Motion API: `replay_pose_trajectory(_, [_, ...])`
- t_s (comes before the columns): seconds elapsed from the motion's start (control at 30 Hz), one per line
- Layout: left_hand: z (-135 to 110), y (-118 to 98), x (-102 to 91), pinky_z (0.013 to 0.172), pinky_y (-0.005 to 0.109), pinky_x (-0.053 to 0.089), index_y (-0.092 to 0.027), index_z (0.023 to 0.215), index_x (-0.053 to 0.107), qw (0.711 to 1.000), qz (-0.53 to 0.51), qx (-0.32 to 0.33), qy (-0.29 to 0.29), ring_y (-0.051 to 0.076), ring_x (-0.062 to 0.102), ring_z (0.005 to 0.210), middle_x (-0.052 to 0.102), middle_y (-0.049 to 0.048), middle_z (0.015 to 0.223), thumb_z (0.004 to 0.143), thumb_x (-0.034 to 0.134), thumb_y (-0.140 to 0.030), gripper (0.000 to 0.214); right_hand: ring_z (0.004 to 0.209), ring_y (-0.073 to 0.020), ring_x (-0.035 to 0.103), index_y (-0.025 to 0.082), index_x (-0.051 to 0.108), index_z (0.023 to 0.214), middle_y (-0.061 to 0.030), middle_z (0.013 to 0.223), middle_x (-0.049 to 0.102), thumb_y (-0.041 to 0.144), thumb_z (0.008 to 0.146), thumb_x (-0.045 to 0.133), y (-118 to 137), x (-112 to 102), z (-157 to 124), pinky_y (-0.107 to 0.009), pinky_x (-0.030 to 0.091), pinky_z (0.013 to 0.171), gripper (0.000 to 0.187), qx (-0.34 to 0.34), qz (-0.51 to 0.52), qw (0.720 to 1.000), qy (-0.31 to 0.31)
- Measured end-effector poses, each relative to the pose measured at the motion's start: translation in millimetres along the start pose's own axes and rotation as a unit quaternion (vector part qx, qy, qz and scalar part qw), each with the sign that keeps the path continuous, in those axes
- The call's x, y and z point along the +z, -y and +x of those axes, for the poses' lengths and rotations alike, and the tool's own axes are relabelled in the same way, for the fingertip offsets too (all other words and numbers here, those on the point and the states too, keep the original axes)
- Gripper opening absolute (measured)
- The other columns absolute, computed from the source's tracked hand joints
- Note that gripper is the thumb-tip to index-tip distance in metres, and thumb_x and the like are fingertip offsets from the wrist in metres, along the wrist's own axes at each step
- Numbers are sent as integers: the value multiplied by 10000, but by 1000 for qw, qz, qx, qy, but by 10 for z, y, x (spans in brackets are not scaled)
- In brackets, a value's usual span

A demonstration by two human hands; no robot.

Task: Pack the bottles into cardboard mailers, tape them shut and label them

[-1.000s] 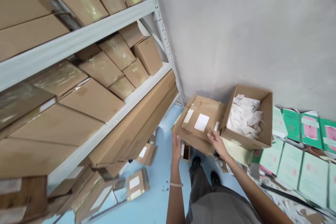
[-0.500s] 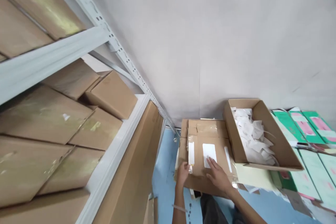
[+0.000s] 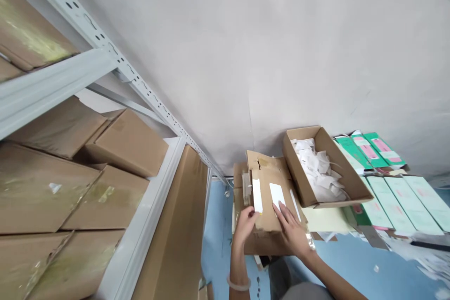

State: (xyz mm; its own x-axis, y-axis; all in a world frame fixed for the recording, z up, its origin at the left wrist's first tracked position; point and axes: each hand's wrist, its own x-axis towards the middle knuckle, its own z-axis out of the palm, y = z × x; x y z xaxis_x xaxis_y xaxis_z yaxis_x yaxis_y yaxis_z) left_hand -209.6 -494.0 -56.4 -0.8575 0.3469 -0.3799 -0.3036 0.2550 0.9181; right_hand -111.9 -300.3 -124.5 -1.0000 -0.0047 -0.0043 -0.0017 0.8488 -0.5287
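A flattened cardboard box [image 3: 270,176] with white labels lies tilted on a stack of cardboard [image 3: 240,180], its left side raised. My left hand [image 3: 245,224] pinches its near left edge beside a long white label [image 3: 257,195]. My right hand [image 3: 292,230] is open, fingers stretched over the cardboard and partly covering a squarer white label [image 3: 277,194]. What lies under the raised cardboard is mostly hidden.
An open carton [image 3: 355,190] of crumpled white paper stands right of the stack. Green and pink boxes [image 3: 369,150] are beyond it. On the left, a metal rack [image 3: 140,89] holds several brown cartons [image 3: 105,197]. Paper scraps [image 3: 434,262] litter the blue floor [image 3: 344,258].
The top cardboard's left side has risen from the stack, with my left hand at its edge. My right hand stays on it. The camera view has shifted right.
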Motion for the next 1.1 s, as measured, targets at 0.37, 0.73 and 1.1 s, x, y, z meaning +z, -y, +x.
replay_pose_trajectory(0.37, [-94,-1022,-125,1055,467,508,-347,1313,553,980,0,130,-149,274,639,1204,662,74,1297,873,423,-706,583,1225,-249,615,312,484,1472,-29,1383,627,224,949,400,295,-1410,148,-441,475,1045,536,73,240,933,-256])
replay_pose_trajectory(0.73, [147,-1625,1033,1225,467,295,-291,1410,449,960,87,228,-136,272,369,1464,520,72,1493,890,484,-667,643,788,-208,613,182,722,973,-34,845,696,628,863,600,-4,-2706,-1398,-312,504,732,476,97,498,771,-385])
replay_pose_trajectory(1.1, [-282,-1295,3150,1026,379,521,-171,1287,599,979,102,118,132,296,621,1231,655,155,1317,821,635,-644,665,891,-279,701,195,710,1085,-91,1029,759,614,758,737,-936,-2682,-3613,-374,545,762,532,267,613,551,-498])
